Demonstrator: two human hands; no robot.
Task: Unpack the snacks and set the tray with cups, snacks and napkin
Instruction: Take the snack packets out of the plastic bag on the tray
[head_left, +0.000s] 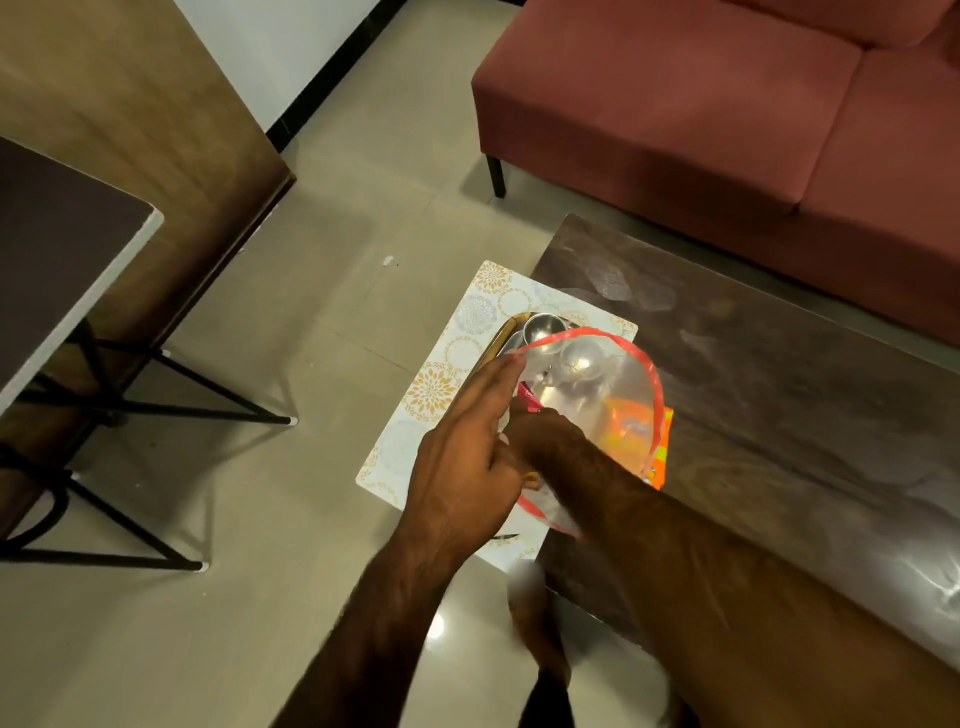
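Two bare hands work at a thin, clear plastic bag with a red-orange rim (618, 395), held open above the near left end of a dark, glossy wood-grain tabletop (779, 395). The left hand (467, 457) has its fingers stretched nearly straight, the fingertips touching the left edge of the bag's mouth. The right hand (535, 431) reaches into the bag at the wrist; its fingers are hidden by the film and the left hand, so I cannot tell whether they are spread or gripping.

Seen through the filmy plastic are round, shiny steel cups (582, 358) standing on a steel tray with a golden rim (501, 338). A bright orange snack packet (639, 426) shows through the bag on the right, part of it poking out beyond the bag's right edge. The tray sits on a white rectangular mat printed with gold and grey floral medallions (441, 384), which overhangs the tabletop's left end.

Beyond the tabletop stands a rust-red fabric sofa on dark legs (701, 114). Pale, glossy floor tiles (311, 312) cover the room. At left is a dark table with a white edge on black metal legs (62, 270), with a brown wooden panel (156, 104) behind it.
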